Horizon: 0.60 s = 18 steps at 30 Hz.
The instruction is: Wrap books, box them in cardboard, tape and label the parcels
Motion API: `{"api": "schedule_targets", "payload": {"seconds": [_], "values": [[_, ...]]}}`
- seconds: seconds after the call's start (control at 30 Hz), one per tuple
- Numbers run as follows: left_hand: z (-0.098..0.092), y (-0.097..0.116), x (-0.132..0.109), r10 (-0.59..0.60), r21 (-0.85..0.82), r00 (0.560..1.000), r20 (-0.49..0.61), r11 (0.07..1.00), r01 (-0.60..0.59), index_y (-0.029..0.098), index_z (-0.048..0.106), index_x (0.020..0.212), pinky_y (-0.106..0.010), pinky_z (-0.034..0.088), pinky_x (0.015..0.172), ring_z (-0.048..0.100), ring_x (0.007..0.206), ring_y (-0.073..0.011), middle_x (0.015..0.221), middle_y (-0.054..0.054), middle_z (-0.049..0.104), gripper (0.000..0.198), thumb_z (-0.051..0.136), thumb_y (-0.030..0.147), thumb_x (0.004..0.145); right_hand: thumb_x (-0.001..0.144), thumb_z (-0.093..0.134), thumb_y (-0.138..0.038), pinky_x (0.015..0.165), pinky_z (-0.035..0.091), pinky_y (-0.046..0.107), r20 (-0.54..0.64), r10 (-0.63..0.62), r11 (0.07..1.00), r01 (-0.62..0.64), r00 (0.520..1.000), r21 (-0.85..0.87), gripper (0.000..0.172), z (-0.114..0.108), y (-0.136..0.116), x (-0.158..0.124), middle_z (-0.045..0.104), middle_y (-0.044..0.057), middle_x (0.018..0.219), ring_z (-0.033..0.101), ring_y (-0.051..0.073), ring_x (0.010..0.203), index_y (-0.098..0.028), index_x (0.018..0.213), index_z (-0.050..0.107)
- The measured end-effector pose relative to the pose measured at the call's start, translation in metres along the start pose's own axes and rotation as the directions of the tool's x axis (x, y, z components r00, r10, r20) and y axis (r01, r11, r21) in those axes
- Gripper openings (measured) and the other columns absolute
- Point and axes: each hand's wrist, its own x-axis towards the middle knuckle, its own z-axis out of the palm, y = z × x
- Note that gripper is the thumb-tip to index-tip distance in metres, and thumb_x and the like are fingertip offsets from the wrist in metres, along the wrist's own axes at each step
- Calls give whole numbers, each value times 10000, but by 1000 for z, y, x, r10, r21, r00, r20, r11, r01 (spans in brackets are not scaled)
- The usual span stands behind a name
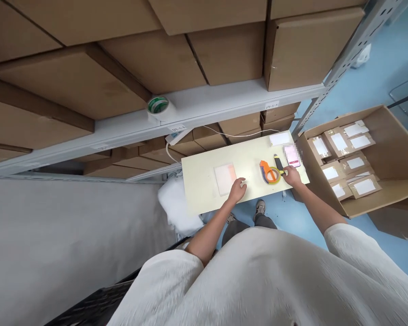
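My left hand (237,190) hovers at the front part of the pale tabletop (204,194), its fingers curved and thumb apart, with nothing seen in them. Just left of it lies a flat, clear-looking packet with an orange patch (224,179). My right hand (292,176) is closed at the lower end of a black and yellow utility knife (278,163); the fingertips are small and partly hidden. Beside the knife sits an orange tape dispenser (265,171) with a yellowish tape roll. A phone with a pink screen (293,158) lies just beyond my right hand.
A white box (279,138) stands at the table's back right corner. On the right, a large open carton (394,149) holds several labelled small boxes. Shelving (224,102) with brown cartons rises behind, bearing a tape roll (159,107). White plastic wrapping (178,206) bulges at the table's left.
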Motion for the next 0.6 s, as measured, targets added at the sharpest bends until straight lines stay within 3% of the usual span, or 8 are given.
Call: {"api": "schedule_targets", "payload": {"seconds": [0.17, 0.33, 0.6], "values": [[15, 11, 0, -34, 16, 999, 21, 999, 33, 233, 709, 1256, -429, 553, 1115, 694, 1282, -270, 1415, -113, 699, 329, 587, 176, 957, 996, 626, -231, 1017, 479, 406, 67, -73, 992, 79, 995, -94, 347, -2, -3, 6, 680, 189, 1374, 623, 339, 1238, -163, 1329, 691], [20, 18, 0, -54, 19, 998, 21, 998, 53, 232, 713, 1238, -435, 547, 1126, 698, 1282, -267, 1407, -112, 702, 303, 585, 185, 967, 1027, 492, -145, 889, 457, 380, 102, -8, 989, 23, 995, -147, 347, -10, -7, 10, 682, 226, 1292, 635, 330, 1124, -112, 1341, 637], [18, 26, -2, -79, -22, 997, 10, 997, 79, 241, 714, 1224, -432, 556, 1127, 696, 1301, -267, 1434, -114, 693, 275, 594, 209, 978, 1030, 566, -261, 980, 425, 427, 120, -144, 957, 169, 982, -234, 278, -11, -11, 25, 681, 239, 1288, 576, 377, 1236, -125, 1264, 632]]}}
